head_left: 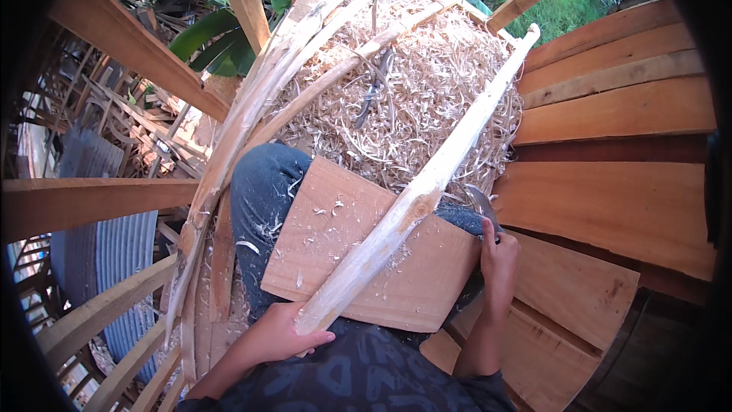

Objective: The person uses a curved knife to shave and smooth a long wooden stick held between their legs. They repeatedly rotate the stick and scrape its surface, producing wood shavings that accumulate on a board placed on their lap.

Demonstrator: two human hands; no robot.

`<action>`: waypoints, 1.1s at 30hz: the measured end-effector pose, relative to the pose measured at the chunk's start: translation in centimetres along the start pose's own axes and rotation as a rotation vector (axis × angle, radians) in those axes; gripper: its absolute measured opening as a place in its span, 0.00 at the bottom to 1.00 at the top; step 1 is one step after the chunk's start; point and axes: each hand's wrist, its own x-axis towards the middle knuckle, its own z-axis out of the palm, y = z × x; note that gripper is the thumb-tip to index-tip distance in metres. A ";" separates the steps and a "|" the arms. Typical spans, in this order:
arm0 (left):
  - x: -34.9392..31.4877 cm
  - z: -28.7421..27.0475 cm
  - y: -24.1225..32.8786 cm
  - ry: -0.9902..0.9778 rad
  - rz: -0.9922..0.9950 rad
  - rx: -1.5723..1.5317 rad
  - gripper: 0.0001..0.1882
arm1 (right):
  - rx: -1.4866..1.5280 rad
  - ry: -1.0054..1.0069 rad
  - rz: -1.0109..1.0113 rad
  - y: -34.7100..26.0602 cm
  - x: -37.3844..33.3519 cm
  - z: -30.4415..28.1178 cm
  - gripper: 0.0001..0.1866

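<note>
A long pale wooden stick [435, 175] lies slanted across a flat wooden board [412, 275] that rests on my lap. My left hand [286, 332] grips the stick's near end. My right hand [497, 259] is closed on the handle of a knife [482, 206] whose blade sits beside the stick at the board's right edge. The stick's far end reaches up to the right over a heap of wood shavings [415, 84].
Several split bamboo strips [252, 107] lie along my left side. A dark metal tool [374, 88] rests on the shavings. Wooden floor planks [618, 198] spread to the right. Railing beams [91, 198] and corrugated metal [114, 252] are at left, below.
</note>
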 end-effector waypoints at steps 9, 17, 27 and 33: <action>0.5 0.6 0.0 0.005 -0.076 -0.060 0.24 | 0.003 -0.345 -0.304 -6.2 -6.1 -0.3 0.32; 0.1 0.7 0.3 0.018 -0.051 0.012 0.25 | -0.092 0.122 -0.273 -2.3 -0.8 1.6 0.34; 0.7 0.8 0.8 0.043 -0.072 0.049 0.24 | -0.063 -0.393 -0.356 -5.2 -5.7 -1.5 0.32; 0.3 0.8 1.2 0.095 -0.011 0.138 0.26 | -0.099 -0.317 -0.371 -5.7 -4.5 -0.1 0.32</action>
